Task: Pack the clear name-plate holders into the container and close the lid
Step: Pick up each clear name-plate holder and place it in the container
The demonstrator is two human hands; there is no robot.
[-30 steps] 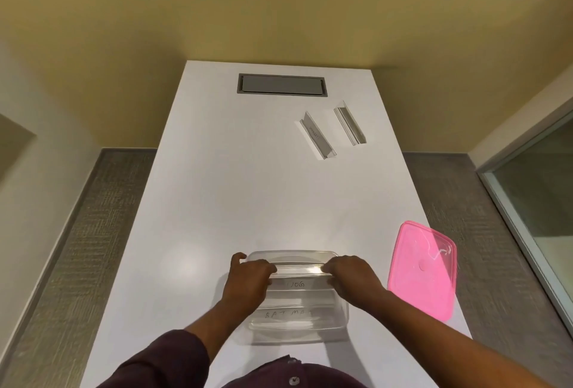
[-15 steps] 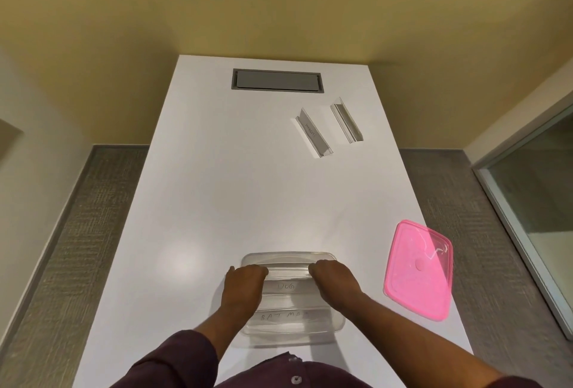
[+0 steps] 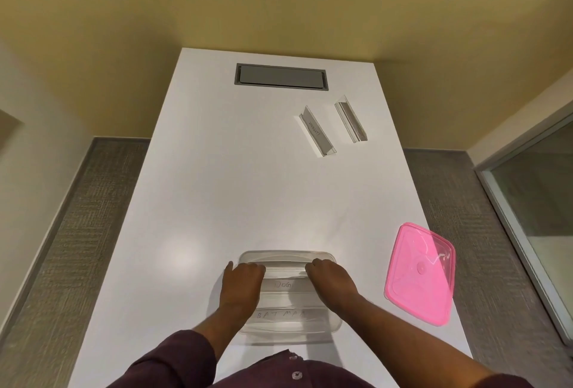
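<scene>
Two hands: your left hand [image 3: 243, 283] and right hand [image 3: 330, 279] are both down in the clear container [image 3: 328, 324], fingers curled over the ends of the "DOG" name-plate holder [image 3: 285, 284], one hand per end.
Container: sits at the near edge of the white worktop [image 3: 232, 186], right in front of you, open on top.
Already inside: a second holder marked "BATMAN" [image 3: 282, 314], lying nearer you than the DOG one.
Still out: two holders far right on the worktop, the labelled holder [image 3: 317, 131] and the blank holder [image 3: 351, 123] side by side, not touching.
Lid: pink lid [image 3: 418, 276] lies flat, right of the container, near the worktop's edge.
Far end: grey cable hatch [image 3: 280, 76].
</scene>
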